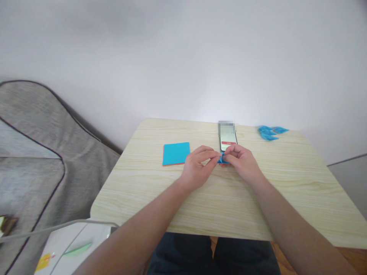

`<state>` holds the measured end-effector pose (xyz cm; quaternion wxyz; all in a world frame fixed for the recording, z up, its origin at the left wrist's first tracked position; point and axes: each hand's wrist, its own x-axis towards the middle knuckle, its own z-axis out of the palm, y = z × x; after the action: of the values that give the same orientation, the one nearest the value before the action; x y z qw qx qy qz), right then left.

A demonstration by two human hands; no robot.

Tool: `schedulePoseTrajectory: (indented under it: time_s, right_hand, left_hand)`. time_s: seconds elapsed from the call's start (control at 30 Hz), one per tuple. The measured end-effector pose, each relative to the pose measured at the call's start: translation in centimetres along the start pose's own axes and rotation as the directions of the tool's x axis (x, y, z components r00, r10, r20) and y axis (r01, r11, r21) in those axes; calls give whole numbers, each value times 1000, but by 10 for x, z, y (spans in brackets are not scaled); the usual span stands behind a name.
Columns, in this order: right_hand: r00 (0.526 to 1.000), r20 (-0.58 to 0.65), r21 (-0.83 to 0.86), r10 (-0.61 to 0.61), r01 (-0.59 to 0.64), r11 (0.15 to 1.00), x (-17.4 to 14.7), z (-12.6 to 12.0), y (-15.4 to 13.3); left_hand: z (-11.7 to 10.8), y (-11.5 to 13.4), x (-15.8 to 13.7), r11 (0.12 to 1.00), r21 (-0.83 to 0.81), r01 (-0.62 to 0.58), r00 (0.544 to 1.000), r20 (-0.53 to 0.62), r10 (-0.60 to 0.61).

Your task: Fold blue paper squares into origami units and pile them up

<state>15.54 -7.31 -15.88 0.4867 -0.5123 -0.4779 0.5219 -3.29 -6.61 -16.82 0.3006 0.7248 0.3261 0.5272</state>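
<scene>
pinching a small blue folded paper from both sides, just in front of the near end of the phone; resting on the surface or lifted slightly, hard to tell which. in the left hand, with fingers drawn together and clamped on the left side of the folded paper; in the right hand, likewise clamped on the right side, with exact contact partly hidden.

probably almost weightless, so best held by touch rather than force. likely thin and crisp: springy along the creases, limp at single layers, easily crumpled or torn. unlikely to slip from dry fingers, but apt to spring open. best taken by the thicker folded edges, sparing any thin points. compare with the folded pieces at far right and the flat paper stack beside the left hand.
</scene>
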Motion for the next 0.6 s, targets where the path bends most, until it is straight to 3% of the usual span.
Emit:
schedulePoseTrajectory:
  time_s: [0.27,0.43,0.6]
  right_hand:
    - [995,89,16,44,-45,999,-1,-2,-2]
    - [993,104,97,62,-72,993,-1,-5,0]
    - [990,123,161,74,-93,983,-1,-5,1]
  left_hand:
    - [0,4,3,988,-115,98,995,22,-97]
    - [0,5,2,940,-177,292,956,26,-292]
    - [1,2,2,941,10,339,939,59,-339]
